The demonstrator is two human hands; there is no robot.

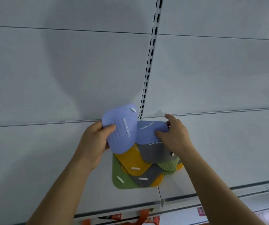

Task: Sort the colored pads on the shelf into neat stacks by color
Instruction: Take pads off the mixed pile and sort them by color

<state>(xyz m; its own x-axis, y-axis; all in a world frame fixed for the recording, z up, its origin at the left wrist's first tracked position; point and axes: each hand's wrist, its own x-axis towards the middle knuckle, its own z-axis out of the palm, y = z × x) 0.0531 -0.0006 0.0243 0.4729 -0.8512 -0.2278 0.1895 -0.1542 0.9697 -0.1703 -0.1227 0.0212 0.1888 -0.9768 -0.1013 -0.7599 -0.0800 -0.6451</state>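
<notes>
A mixed pile of pads lies on the white shelf: a green pad at the bottom left, yellow pads, grey pads and another green one overlapping. My left hand grips a blue ribbed pad lifted and tilted above the pile. My right hand pinches a second blue pad, which lies on the pile's far side, partly over a grey pad. Both blue pads carry white lettering.
The shelf's back panel rises behind, with a slotted upright just behind the pile. The shelf's front edge runs below, with coloured goods showing underneath on a lower level. Bare shelf surface spreads to both sides.
</notes>
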